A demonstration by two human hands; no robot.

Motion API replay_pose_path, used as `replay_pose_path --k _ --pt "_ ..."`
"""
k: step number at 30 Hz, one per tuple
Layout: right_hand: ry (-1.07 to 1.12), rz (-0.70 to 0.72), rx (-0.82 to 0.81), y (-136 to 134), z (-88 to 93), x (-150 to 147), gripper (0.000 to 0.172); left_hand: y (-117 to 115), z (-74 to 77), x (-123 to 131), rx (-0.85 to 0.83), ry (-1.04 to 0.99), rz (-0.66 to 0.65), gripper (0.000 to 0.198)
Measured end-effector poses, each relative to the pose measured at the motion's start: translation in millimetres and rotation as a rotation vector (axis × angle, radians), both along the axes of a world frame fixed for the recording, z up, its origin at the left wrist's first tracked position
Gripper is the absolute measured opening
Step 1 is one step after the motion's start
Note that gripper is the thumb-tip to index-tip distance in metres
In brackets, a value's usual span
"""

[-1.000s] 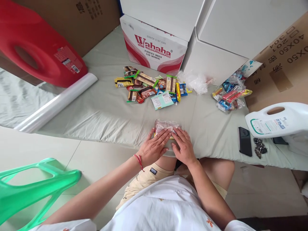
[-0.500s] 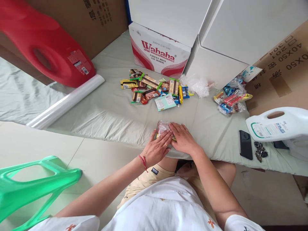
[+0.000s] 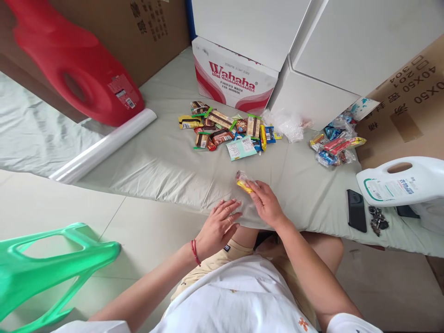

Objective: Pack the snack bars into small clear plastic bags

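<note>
My right hand (image 3: 266, 202) is closed on a small snack packet (image 3: 244, 183), yellow and reddish-brown with clear film around it, near the front edge of the cloth-covered surface. Part of the packet is hidden under my fingers. My left hand (image 3: 222, 222) is off to the left, empty, fingers stretched out and apart from the packet. Beyond both hands lies a loose pile of wrapped snacks (image 3: 222, 137), with a pale green packet (image 3: 242, 148) at its front. On the right is a second heap of film-wrapped snacks (image 3: 336, 145).
Crumpled clear plastic (image 3: 289, 126) lies beside the pile, before a Wahaba-lettered carton (image 3: 236, 83). At left are a red jug (image 3: 100, 88) and a film roll (image 3: 107, 145). A white jug (image 3: 402, 180), phone (image 3: 356, 210) and keys (image 3: 378, 220) sit right; a green stool (image 3: 58, 259) stands lower left.
My hands have parted. The left has drawn back toward me, off the packet, while the right has lifted the packet, now tilted in its fingers.
</note>
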State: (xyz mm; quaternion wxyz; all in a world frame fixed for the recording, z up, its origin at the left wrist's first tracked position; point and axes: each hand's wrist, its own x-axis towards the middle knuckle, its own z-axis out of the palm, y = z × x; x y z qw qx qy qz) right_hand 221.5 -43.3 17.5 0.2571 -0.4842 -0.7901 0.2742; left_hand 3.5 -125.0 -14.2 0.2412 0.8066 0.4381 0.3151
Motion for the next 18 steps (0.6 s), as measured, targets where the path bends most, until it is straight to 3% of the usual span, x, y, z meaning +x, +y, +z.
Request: replay_pose_path --k 4,7,9,13,18 --pt "0.712 -0.138 -0.505 -15 20.0 -10 0.053 12 16.2 1 -0.349 -0.553 0.184 0.040" --pt "0.994 -0.166 -0.891 -33 22.6 -26 0.057 30 29.2 11 -0.724 -1.029 0.085 0.065" --pt "1.091 -0.168 -1.038 -43 18.8 -35 0.053 41 38.2 19 -0.933 -1.228 0.000 0.069" --pt "1.202 -0.250 -1.074 -54 13.2 -36 0.050 50 49.4 32 -1.141 -1.366 -0.007 0.051" --pt "1.175 -0.177 -1.045 -64 11.3 -23 0.044 46 39.3 43 -1.190 -1.371 0.092 0.041"
